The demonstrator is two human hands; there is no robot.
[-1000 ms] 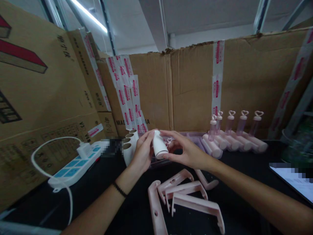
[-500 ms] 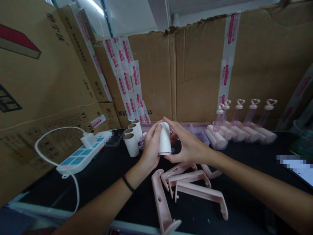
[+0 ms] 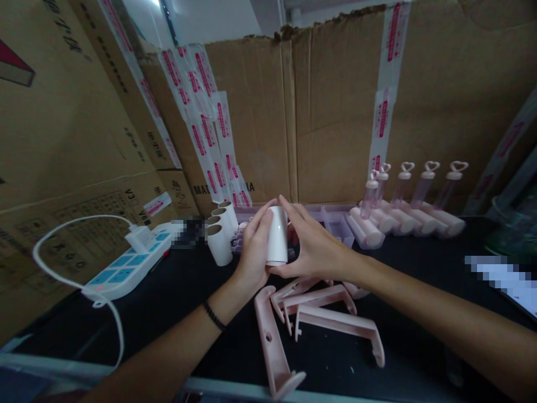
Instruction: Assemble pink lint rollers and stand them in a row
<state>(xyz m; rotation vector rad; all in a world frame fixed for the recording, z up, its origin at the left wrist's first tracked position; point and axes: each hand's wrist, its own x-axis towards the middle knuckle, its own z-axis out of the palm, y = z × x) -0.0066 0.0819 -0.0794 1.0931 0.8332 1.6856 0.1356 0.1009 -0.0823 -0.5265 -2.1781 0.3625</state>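
Observation:
A white cylindrical roll (image 3: 277, 235) stands upright in the air between both my hands, above the black table. My left hand (image 3: 253, 252) wraps its fingers round the roll's left side. My right hand (image 3: 315, 246) cups the right side, fingers stretched up along it and thumb under its lower edge. Just below the hands lie several pink plastic handle frames (image 3: 335, 322) on the table. A few more white rolls (image 3: 221, 240) stand upright to the left of my left hand.
A white and blue power strip (image 3: 126, 268) with a plugged-in white cable lies at the left. Assembled pink rollers with heart-topped handles (image 3: 403, 215) line the back right. Taped cardboard walls (image 3: 335, 112) enclose the table. A white sheet (image 3: 516, 288) lies at the right edge.
The roll has been turned from tilted to upright between my hands. The camera has dipped down and a little left, so everything sits higher in view.

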